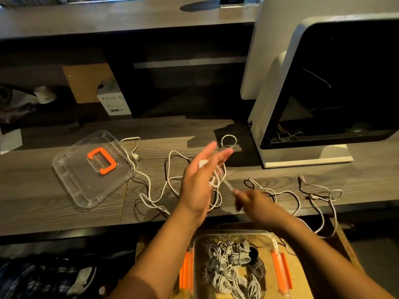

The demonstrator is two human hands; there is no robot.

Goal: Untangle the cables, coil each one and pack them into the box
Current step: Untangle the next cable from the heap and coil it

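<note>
Item: white cable, mid-coil above worktop.
- Your left hand: fingers straight, slightly spread, loops round them.
- Right hand: fingers pinch loose strand (blurred).
- Keep wraps even, tension light.
- Box: below, near you.

A dark grey wood-grain desktop runs from left to right; at its far right stands a large white-framed monitor with a black screen, with a second white slab-backed screen just behind it. Under a long grey upper shelf at the far left sit a brown cardboard panel, a small white printed carton touching it, and a white paper cup; dark patterned cloth lies near left; a pale wooden board shows near right.
</note>
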